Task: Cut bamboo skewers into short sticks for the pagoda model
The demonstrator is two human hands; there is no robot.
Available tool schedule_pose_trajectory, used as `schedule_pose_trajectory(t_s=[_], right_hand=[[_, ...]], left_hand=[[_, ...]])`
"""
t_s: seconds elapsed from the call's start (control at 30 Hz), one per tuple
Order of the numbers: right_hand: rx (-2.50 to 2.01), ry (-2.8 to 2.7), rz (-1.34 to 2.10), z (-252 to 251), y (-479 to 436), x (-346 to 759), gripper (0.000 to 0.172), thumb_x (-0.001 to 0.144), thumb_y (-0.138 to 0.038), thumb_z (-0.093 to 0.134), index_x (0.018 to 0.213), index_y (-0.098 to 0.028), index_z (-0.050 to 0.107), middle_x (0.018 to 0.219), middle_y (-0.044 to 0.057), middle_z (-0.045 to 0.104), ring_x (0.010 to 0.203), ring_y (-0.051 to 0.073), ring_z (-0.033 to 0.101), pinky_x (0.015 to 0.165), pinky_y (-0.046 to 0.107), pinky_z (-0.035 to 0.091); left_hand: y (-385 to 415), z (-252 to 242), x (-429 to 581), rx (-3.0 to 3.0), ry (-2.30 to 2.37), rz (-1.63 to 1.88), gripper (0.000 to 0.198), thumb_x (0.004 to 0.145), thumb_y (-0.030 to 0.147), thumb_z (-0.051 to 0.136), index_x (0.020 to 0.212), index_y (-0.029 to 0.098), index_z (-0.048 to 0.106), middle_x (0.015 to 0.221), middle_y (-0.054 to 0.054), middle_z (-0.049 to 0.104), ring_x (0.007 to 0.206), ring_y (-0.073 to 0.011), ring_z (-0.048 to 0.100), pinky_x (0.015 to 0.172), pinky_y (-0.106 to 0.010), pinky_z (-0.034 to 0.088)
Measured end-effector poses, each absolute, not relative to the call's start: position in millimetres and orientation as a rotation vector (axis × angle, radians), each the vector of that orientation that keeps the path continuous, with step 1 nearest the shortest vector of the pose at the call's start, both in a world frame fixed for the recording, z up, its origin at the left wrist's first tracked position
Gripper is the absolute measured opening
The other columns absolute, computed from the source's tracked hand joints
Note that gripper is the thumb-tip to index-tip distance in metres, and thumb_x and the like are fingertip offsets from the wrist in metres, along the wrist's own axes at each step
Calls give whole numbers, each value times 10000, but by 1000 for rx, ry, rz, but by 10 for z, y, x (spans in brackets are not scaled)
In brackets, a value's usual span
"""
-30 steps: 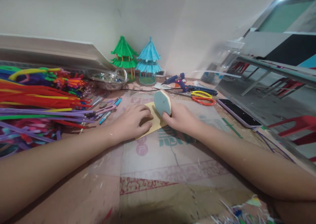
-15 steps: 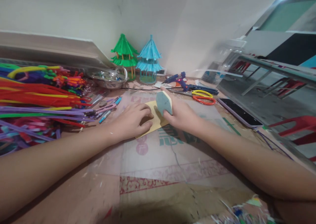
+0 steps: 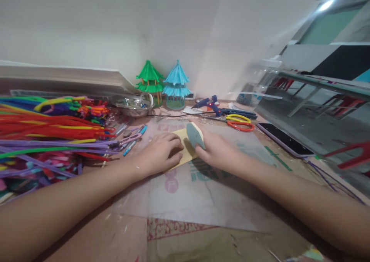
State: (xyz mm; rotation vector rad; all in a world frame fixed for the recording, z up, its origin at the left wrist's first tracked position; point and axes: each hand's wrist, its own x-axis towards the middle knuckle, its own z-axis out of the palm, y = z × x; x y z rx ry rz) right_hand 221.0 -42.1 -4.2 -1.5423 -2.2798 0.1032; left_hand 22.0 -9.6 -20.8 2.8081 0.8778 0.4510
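Observation:
My right hand (image 3: 219, 150) grips a flat blue-grey many-sided piece (image 3: 195, 135), held on edge over a yellow sheet (image 3: 184, 147). My left hand (image 3: 158, 153) lies curled on the left part of that yellow sheet, pressing it to the table; I cannot see anything inside its fingers. Both hands meet near the middle of the cardboard-covered table (image 3: 208, 192).
A big heap of coloured pipe cleaners (image 3: 49, 131) fills the left. A metal bowl (image 3: 134, 104), green (image 3: 150, 81) and blue (image 3: 177, 84) model pavilions stand at the back. A blue glue gun (image 3: 211, 103), yellow and red scissors (image 3: 239, 122) and a phone (image 3: 285, 138) lie right.
The right hand has turned the blue-grey piece more edge-on and lowered it toward the yellow sheet. The camera tilted up a little. The left hand stays on the sheet.

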Motion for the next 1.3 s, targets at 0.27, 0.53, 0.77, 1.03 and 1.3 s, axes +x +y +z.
schedule_pose_trajectory(t_s=[0.27, 0.53, 0.77, 1.03, 1.3], right_hand=[[-1736, -2332, 78, -2, -437, 2117, 759, 854, -198, 429, 1545, -76, 140, 846, 122, 729, 697, 248, 652, 581, 293, 420], [-1807, -2330, -10, 8, -378, 2107, 779, 881, -201, 415, 1553, -47, 51, 902, 144, 740, 730, 251, 668, 582, 287, 413], [-1747, -2345, 68, -36, -458, 2127, 763, 859, -238, 438, 1541, -45, 156, 819, 134, 732, 665, 264, 652, 566, 305, 421], [-1286, -1585, 491, -238, -95, 2386, 455, 811, -297, 513, 1248, -178, 463, 867, 71, 668, 664, 207, 612, 645, 357, 518], [-818, -1270, 1378, -216, -314, 2209, 368, 739, -475, 719, 872, -190, 526, 658, -5, 606, 502, 109, 554, 478, 243, 489]], left_hand=[[-108, -204, 208, 2826, 896, 468, 186, 890, 236, 507, 972, 160, 655, 1022, -88, 638, 1019, -242, 585, 929, -403, 468], [-96, -220, 202, 2824, 891, 492, 185, 888, 250, 504, 966, 173, 653, 1048, -90, 639, 1037, -244, 583, 943, -411, 464], [-75, -214, 210, 2813, 841, 498, 193, 884, 250, 493, 963, 176, 652, 1038, -85, 641, 1032, -242, 587, 925, -407, 465], [-65, -234, 185, 2785, 840, 548, 236, 891, 283, 484, 1031, 181, 645, 1113, -91, 664, 1079, -246, 600, 957, -428, 452], [-23, -199, 111, 2436, 852, 888, 388, 973, 353, 296, 979, 195, 650, 1114, -79, 686, 1087, -228, 607, 986, -401, 469]])
